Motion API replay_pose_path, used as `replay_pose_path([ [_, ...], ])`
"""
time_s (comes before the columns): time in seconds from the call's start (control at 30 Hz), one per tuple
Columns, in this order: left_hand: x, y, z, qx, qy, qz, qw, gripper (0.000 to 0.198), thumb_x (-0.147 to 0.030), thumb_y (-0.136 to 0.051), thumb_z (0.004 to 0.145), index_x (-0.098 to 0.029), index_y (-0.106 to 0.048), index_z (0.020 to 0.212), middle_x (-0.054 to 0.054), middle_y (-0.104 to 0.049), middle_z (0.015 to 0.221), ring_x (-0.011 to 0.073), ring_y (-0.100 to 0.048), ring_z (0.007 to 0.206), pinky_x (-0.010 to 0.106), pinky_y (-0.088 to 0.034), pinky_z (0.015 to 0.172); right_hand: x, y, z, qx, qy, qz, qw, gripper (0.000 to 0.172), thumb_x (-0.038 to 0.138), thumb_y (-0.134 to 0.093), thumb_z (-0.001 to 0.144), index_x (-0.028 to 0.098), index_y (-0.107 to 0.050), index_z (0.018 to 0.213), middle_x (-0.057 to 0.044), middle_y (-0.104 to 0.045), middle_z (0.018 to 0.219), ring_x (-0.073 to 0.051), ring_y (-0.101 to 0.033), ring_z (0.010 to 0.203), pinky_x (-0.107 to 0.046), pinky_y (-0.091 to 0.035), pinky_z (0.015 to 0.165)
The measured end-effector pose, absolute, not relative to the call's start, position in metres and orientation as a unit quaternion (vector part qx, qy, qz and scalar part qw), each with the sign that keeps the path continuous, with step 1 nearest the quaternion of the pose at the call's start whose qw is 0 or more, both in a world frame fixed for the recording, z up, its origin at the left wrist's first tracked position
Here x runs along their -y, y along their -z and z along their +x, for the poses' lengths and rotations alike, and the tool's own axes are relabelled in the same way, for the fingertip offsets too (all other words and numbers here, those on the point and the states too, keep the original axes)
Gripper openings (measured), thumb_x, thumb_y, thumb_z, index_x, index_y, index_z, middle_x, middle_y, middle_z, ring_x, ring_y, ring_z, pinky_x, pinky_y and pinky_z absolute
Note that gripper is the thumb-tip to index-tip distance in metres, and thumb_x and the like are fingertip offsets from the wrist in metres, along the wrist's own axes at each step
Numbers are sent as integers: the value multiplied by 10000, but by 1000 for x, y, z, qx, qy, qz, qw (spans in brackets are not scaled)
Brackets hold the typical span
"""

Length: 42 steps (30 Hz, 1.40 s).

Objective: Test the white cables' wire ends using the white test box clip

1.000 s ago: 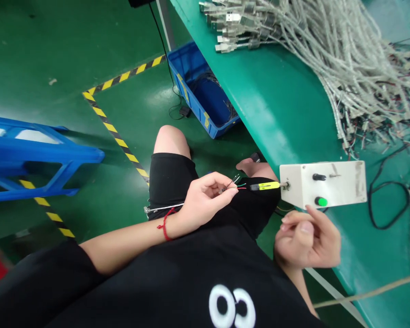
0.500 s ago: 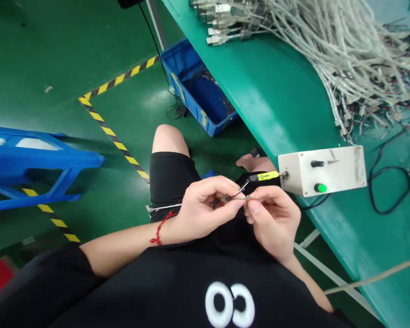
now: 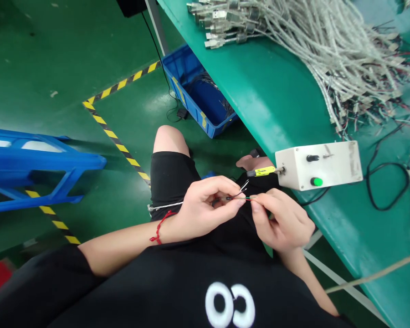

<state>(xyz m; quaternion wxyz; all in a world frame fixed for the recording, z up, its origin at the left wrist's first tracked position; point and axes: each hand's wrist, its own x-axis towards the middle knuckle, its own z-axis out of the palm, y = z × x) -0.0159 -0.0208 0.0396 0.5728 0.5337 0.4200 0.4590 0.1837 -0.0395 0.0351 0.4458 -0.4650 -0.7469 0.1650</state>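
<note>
My left hand [image 3: 212, 200] is closed around the end of a pale braided cable [image 3: 167, 205], whose tail trails left over my thigh. Thin wires [image 3: 248, 197], red, green and dark, stick out past my left fingertips. Two of the dark ones, with bare pale tips, angle up and to the right. Thumb and finger of my right hand [image 3: 282, 218] pinch the tips of the red and green wires. Just above my hands, a yellow tool tip with a black end [image 3: 261, 171] juts from a white box [image 3: 319, 165] with a knob and a green button.
A large heap of pale braided USB cables [image 3: 294, 41] lies on the green table [image 3: 259, 86]. Beneath its edge stands a blue crate [image 3: 187, 98] with dark cables inside. A blue stool [image 3: 48, 164] is on the floor at left, by yellow-black tape [image 3: 114, 139].
My right hand has moved slightly right, away from my left fingertips, so more red and green wire shows between them. The dark wires now stand apart from the yellow tool.
</note>
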Motion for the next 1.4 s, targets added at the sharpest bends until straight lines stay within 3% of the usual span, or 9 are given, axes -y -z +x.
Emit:
replay_pose_path([
  [0.13,22,-42,-16,-423,-451,543,567,67,-168,-824,899,-161,-758,902,76,-775,856,167,-724,739,248,-591,625,46,-34,187,754,-184,-472,418,298,107,-719,867,260,-739,1123,-1,-752,786,-161,-595,601,-326,-498,558],
  [0.27,24,-42,-15,-419,-452,533,579,77,-176,-832,893,-165,-756,898,68,-767,861,158,-710,734,246,-580,626,54,-33,183,680,-303,-514,426,107,165,-671,923,251,-730,942,12,-671,703,-136,-520,547,-313,-444,531],
  [0.4,26,-36,-15,-467,-466,443,607,96,-213,-829,904,-174,-742,894,41,-742,827,141,-676,727,233,-556,624,53,-27,172,465,-440,-588,494,273,291,-628,1008,214,-679,752,12,-594,607,-125,-524,520,-292,-381,489],
  [0.47,28,-28,-13,-485,-478,387,621,117,-237,-834,905,-175,-735,896,28,-729,806,132,-659,711,227,-543,614,50,-23,167,367,-508,-611,483,284,348,-629,1026,193,-720,805,-2,-636,639,-121,-539,529,-279,-374,484],
  [0.57,32,-11,-10,-484,-486,324,651,117,-235,-829,908,-172,-734,881,20,-714,777,126,-649,697,221,-532,603,44,-17,160,281,-563,-628,457,274,419,-638,1029,179,-766,1000,-31,-719,744,-134,-611,591,-273,-461,537],
  [0.7,36,9,-10,-485,-495,261,672,82,-182,-823,897,-183,-750,861,13,-721,770,111,-641,675,205,-535,605,37,-9,153,240,-552,-651,463,335,483,-618,1039,184,-750,966,-32,-722,757,-139,-634,627,-283,-505,589],
  [1.17,21,14,-24,-491,-489,265,670,77,-224,-818,900,-234,-755,857,38,-729,793,186,-685,686,253,-516,487,35,1,135,306,-509,-645,481,297,421,-480,1093,251,-711,1014,30,-560,595,-131,-437,464,-292,-432,505],
  [1.4,15,27,-11,-465,-473,251,705,71,-206,-782,927,-216,-753,863,6,-697,713,132,-608,577,228,-467,467,37,1,131,311,-485,-664,477,333,407,-442,1101,263,-719,985,32,-512,568,-143,-426,478,-297,-453,528],
])
